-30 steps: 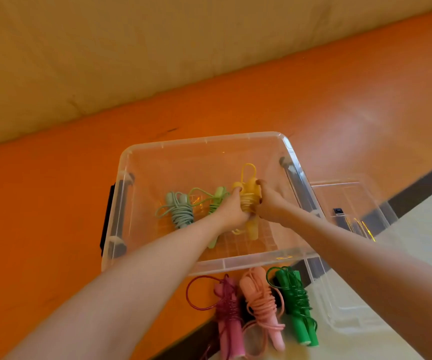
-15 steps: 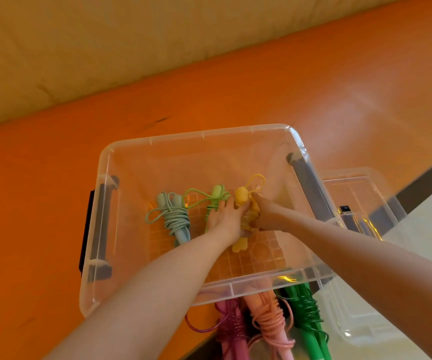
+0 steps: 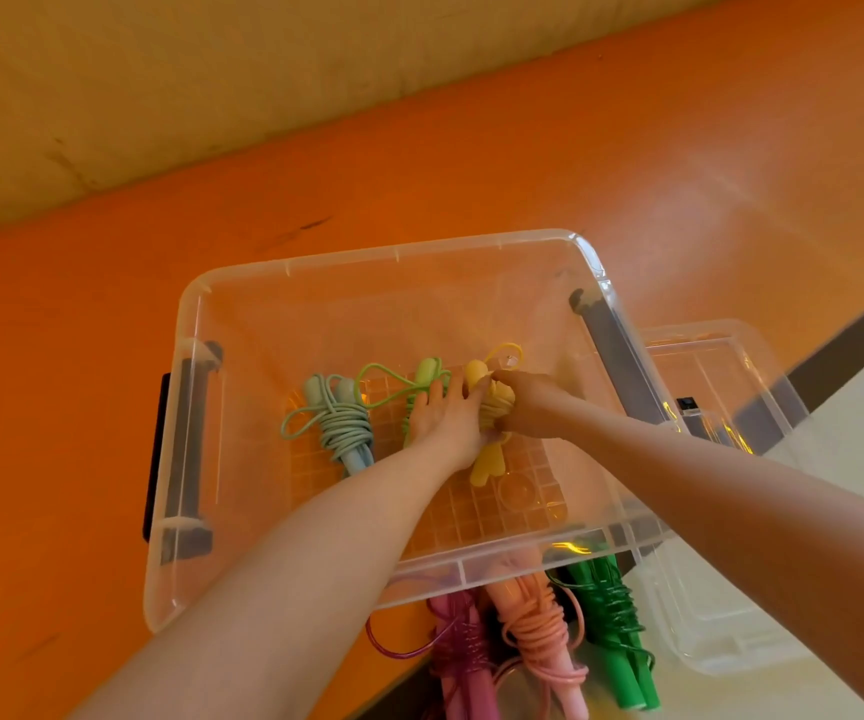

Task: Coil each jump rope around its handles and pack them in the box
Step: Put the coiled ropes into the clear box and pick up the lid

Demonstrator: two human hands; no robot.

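A clear plastic box (image 3: 393, 254) stands on the orange floor. On its bottom lie a coiled pale blue jump rope (image 3: 341, 426), a coiled light green jump rope (image 3: 426, 370) and a coiled yellow jump rope (image 3: 487, 465). My right hand (image 3: 528, 402) grips the yellow rope's coil from the right. My left hand (image 3: 445, 418) rests with straight fingers against the yellow rope's left side, partly covering the light green one. Most of the yellow coil is hidden between the hands.
Outside the box's near wall lie coiled magenta (image 3: 458, 646), salmon pink (image 3: 539, 631) and dark green (image 3: 612, 626) jump ropes. The clear lid (image 3: 721, 356) lies right of the box. Grey handles flank the box at its left (image 3: 183, 439) and right (image 3: 612, 345).
Both hands have lowered the yellow rope from mid-box down onto the box floor beside the light green one. My left hand's fingers have straightened.
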